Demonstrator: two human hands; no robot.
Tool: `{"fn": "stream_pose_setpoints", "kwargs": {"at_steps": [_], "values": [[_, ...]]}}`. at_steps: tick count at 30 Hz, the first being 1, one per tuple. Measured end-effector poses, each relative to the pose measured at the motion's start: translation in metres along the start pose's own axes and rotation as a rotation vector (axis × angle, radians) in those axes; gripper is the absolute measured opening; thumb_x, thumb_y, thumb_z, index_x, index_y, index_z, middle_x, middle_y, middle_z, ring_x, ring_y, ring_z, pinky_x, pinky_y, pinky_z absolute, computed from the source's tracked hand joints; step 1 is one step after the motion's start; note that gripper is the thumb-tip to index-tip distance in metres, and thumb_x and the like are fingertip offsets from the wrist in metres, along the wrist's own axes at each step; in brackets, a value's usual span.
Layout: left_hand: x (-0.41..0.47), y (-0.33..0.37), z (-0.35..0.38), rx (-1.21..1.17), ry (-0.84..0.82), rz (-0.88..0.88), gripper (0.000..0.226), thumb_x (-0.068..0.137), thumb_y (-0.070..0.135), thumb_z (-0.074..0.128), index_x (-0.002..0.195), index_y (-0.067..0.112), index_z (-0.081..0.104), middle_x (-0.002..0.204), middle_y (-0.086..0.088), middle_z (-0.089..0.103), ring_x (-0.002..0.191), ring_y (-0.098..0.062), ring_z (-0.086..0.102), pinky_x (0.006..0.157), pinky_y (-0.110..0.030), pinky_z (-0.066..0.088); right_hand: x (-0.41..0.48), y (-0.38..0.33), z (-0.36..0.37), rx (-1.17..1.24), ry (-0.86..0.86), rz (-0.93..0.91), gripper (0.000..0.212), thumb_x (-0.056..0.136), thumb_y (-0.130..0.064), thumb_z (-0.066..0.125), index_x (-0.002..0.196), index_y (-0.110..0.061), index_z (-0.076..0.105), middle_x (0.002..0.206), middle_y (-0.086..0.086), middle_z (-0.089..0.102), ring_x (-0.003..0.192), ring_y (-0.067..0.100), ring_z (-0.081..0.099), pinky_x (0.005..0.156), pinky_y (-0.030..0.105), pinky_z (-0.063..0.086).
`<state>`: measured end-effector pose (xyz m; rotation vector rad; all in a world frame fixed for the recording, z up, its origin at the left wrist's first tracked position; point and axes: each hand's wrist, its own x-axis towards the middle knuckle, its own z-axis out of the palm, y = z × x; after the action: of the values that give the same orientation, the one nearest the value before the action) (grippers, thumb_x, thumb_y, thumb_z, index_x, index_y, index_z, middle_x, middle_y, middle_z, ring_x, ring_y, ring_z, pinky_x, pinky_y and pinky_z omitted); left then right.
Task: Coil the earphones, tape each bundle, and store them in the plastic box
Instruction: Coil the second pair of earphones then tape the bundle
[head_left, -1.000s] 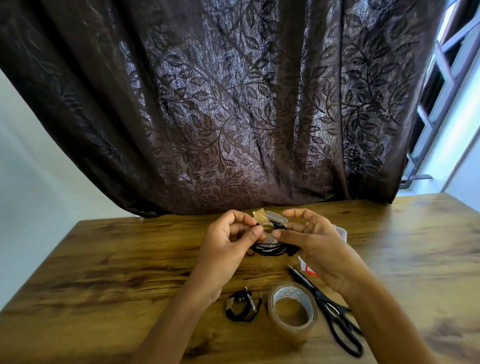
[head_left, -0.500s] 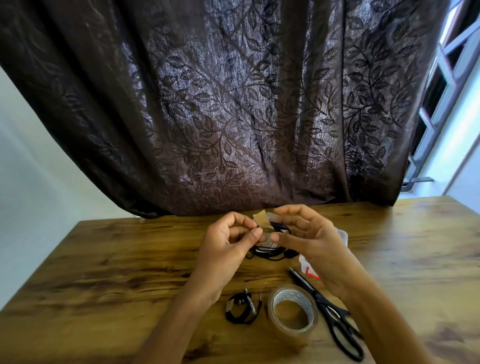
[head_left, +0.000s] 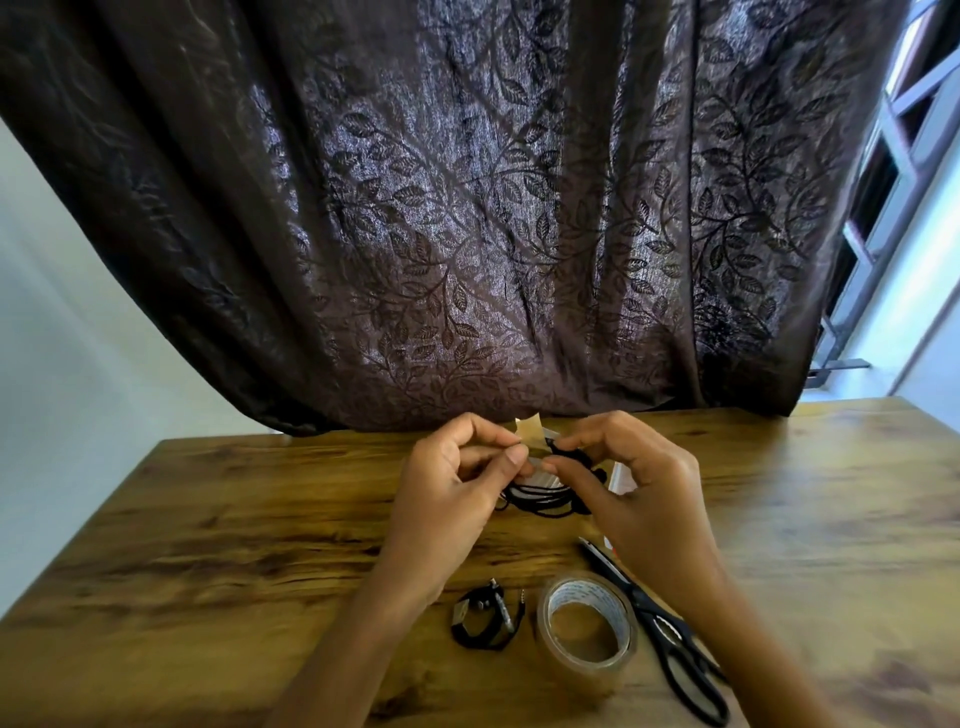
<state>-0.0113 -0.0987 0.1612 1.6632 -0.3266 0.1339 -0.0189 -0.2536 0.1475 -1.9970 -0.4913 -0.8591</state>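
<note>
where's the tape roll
Head view, low centre: the clear packing-tape roll lies on the wooden table between a coiled black earphone bundle, left, and black scissors, right.

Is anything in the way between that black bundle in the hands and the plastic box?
Nothing visible. The bundle, gripped by the left hand and right hand, hangs just before the box, mostly hidden behind that right hand.

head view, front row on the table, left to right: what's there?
Coiled earphone bundle → tape roll → scissors. Left out, farther back and overlapping: left hand pinching a tape strip, right hand gripping a second earphone coil.
</note>
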Motion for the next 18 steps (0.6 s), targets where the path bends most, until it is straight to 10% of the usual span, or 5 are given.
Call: {"fn": "stream_pose_setpoints", "kwargs": {"at_steps": [18], "values": [[-0.004, 0.013, 0.001, 0.384, 0.056, 0.241, 0.019, 0.082, 0.017, 0.065, 0.091, 0.03, 0.056, 0.075, 0.028, 0.063, 0.062, 0.008, 0.06, 0.056, -0.006, 0.042, 0.004, -0.004, 0.005, -0.245, -0.134, -0.087, 0.03, 0.074, 0.015, 0.054, 0.099, 0.002, 0.066, 0.089, -0.001, 0.042, 0.083, -0.016, 0.041, 0.072, -0.01, 0.03]]}}
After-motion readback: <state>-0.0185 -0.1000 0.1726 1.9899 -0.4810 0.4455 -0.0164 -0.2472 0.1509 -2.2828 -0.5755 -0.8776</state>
